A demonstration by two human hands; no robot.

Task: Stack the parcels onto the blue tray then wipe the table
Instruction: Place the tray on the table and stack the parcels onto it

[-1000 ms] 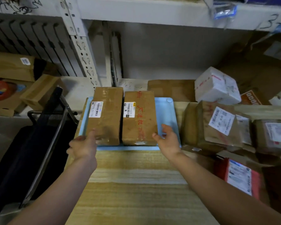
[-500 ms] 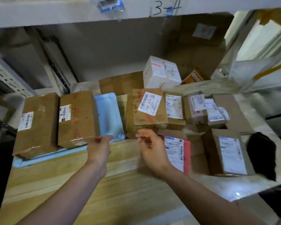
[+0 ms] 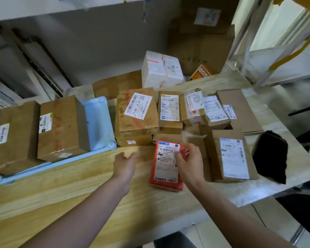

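The blue tray sits at the left of the wooden desk, tilted in the view, and two brown cardboard parcels lie on it side by side: a far-left parcel and a taller one with red writing on top. The tray's right strip is bare. Just right of the tray stands a brown parcel with a slanted white label, stacked on another box. Near it, a red parcel with a white shipping label lies flat on the desk. The right hand is over the red parcel's right edge with fingers curled at the label (whether it actually grips, I cannot tell). The left hand hovers above the bare desk just left of that parcel, palm turned up and fingers loosely spread, holding nothing. Farther right lie more labelled brown parcels, including one near the desk's right side, beside a black cloth. A white box stands at the far edge.
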